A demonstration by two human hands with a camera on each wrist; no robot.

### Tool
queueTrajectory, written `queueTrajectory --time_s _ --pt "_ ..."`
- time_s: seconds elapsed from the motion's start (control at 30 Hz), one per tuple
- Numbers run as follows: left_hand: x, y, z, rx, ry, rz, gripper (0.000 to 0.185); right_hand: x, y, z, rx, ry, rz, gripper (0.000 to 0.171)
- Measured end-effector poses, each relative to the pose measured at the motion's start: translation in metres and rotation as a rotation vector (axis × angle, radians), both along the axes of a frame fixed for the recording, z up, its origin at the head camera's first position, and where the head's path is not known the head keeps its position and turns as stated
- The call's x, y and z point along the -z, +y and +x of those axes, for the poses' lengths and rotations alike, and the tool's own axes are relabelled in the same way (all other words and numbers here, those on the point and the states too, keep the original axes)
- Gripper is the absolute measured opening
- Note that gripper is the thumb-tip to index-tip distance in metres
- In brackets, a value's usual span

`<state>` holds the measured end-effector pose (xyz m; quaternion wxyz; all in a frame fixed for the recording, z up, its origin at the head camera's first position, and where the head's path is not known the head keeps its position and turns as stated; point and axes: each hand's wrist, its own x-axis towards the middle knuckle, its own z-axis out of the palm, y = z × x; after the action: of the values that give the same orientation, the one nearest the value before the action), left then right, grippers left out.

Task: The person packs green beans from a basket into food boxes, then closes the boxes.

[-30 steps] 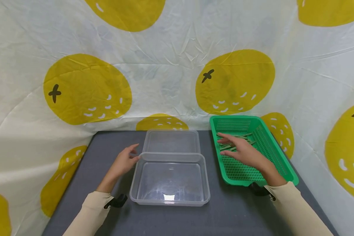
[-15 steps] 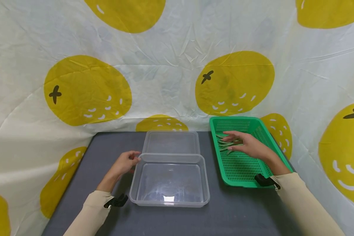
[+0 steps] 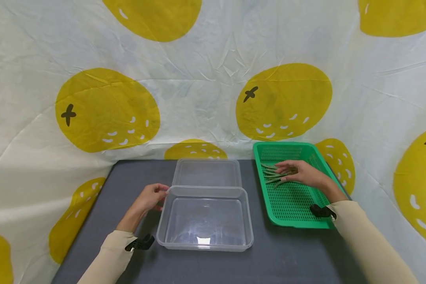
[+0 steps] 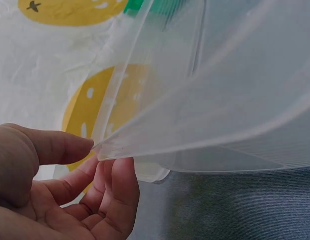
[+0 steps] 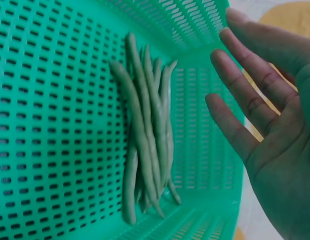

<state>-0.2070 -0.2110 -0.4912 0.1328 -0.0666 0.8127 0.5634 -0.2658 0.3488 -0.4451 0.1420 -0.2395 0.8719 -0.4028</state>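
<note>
A clear plastic container (image 3: 205, 217) stands at the table's middle, and my left hand (image 3: 150, 196) pinches its far left corner. The left wrist view shows the thumb and curled fingers (image 4: 115, 175) on either side of that container rim (image 4: 194, 135). To the right is a green slotted basket (image 3: 291, 203) holding a small bunch of green beans (image 3: 272, 175) at its far end. My right hand (image 3: 294, 172) hovers over the beans with straight, spread fingers and holds nothing. From the right wrist, the beans (image 5: 145, 130) lie side by side on the basket floor (image 5: 55, 100), left of the open right hand (image 5: 254, 115).
A clear flat lid (image 3: 207, 172) lies behind the container. The dark grey table (image 3: 287, 252) is enclosed on three sides by a white cloth (image 3: 205, 86) printed with yellow fruit. Black wrist mounts sit on both sleeves.
My right hand has moved toward the basket's far end, over the beans. The left hand has stayed at the container's corner, with its fingers drawn in closer.
</note>
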Motion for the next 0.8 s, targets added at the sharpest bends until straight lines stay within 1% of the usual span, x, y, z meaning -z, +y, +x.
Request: queueTrajectory --time_s 0.23,0.4,0.63,0.8 --pt "0.0 0.0 0.0 -0.01 -0.01 0.001 0.032 0.013 0.014 -0.011 -0.023 -0.062 0.026 0.051" --pt "0.002 -0.002 -0.001 -0.009 -0.014 0.005 0.032 0.02 0.021 -0.015 -0.01 -0.101 0.068 0.051" --pt "0.002 -0.002 -0.001 -0.01 -0.019 0.01 0.033 0.029 0.026 -0.019 -0.015 -0.092 0.09 0.047" --pt "0.001 -0.002 -0.001 -0.008 -0.016 0.011 0.033 0.034 0.032 -0.022 0.0 -0.106 0.102 0.045"
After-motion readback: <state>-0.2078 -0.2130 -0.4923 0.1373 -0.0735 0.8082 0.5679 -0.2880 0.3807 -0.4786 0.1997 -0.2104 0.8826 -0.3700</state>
